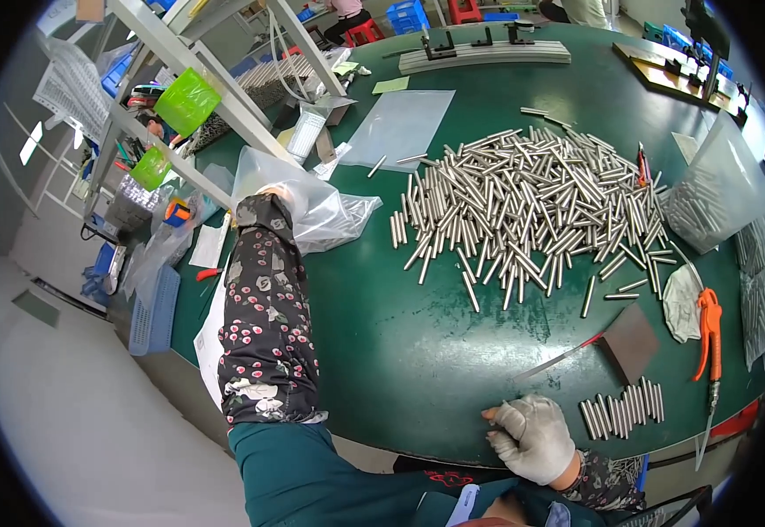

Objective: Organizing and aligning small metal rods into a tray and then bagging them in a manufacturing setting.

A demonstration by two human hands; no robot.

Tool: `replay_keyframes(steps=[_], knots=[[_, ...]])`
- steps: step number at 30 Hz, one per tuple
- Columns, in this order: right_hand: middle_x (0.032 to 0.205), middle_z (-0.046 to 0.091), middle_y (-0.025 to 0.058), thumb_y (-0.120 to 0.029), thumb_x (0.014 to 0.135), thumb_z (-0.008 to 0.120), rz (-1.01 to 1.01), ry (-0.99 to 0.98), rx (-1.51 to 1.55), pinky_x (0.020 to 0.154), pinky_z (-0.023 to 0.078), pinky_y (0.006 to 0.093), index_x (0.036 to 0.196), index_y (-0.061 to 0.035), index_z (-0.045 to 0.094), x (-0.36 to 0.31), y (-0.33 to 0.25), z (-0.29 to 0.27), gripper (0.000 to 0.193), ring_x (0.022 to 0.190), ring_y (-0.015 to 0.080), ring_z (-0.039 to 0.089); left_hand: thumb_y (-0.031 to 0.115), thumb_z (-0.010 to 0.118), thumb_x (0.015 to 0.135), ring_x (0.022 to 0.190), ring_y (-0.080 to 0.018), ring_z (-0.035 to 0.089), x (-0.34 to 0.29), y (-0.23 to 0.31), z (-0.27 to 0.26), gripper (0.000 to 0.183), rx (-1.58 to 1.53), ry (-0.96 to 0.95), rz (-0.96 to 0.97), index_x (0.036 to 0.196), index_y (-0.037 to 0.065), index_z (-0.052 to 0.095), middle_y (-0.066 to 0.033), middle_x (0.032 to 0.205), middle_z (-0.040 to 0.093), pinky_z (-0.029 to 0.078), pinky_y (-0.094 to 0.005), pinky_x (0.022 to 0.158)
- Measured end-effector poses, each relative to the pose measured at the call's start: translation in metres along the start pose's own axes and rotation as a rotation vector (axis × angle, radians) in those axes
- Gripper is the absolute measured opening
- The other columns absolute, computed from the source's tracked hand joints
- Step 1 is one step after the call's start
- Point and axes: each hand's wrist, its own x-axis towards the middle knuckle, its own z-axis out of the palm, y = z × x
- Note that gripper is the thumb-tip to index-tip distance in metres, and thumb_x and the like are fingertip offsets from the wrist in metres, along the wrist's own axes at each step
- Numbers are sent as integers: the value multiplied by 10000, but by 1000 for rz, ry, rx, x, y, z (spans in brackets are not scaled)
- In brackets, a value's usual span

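My left arm, in a dark flowered sleeve, reaches forward to a clear plastic bag with metal rods in its lower part. Only a bit of my left hand shows at the bag; its fingers are hidden. Close to the table's front edge rests my right hand, in a white glove with bare fingertips. Its fingers are bent and slightly apart, with nothing visible in them. Beside it lies a row of short steel rods. Farther off spreads a big heap of loose steel rods on the green table.
A brown block with a thin strip lies beyond my right hand. At right are an orange air gun, a white cloth and a bag of rods. A grey rail lies at the back; a white frame stands left.
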Motion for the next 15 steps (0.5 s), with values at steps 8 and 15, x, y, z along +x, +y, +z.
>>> replay_keyframes(steps=[8,15], knots=[[657,531,130,-137,731,575,-30,173,8,568,431,449,859,-44,507,4,17,17,172,665,326,561,226,515,822,1054,-318,561,-45,15,-9,337,796,465,18,1091,46,608,-204,1119,583,444,-391,900],[672,553,119,-155,747,565,38,252,-124,615,444,438,817,-48,518,-18,-8,-7,136,697,319,564,-129,484,806,1119,-196,501,-104,152,40,471,-227,1296,854,1254,16,451,-135,1219,527,426,-290,906]])
